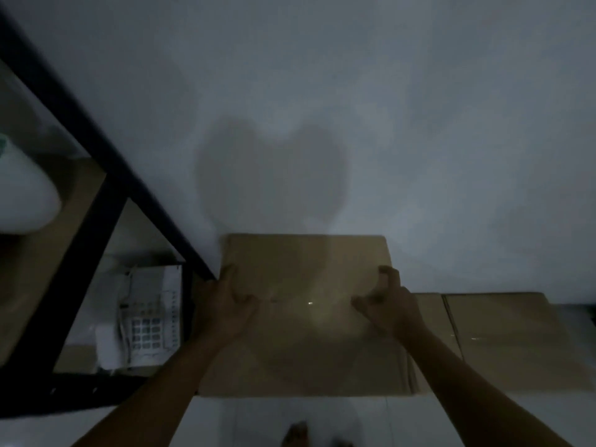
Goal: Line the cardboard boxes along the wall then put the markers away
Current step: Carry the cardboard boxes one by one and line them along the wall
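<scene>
Your left hand grips the cardboard box at its 9 o'clock edge, fingers curled on it; your right hand claws its 3 o'clock side, fingers bent and pressing; the box stands against the wall at 12 o'clock; a second box sits touching it at 3 o'clock; a black shelf with a telephone stands at 9 o'clock.

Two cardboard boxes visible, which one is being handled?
The cardboard box beside the rack: left hand and right hand both grip it. The right-side box is untouched.
</scene>
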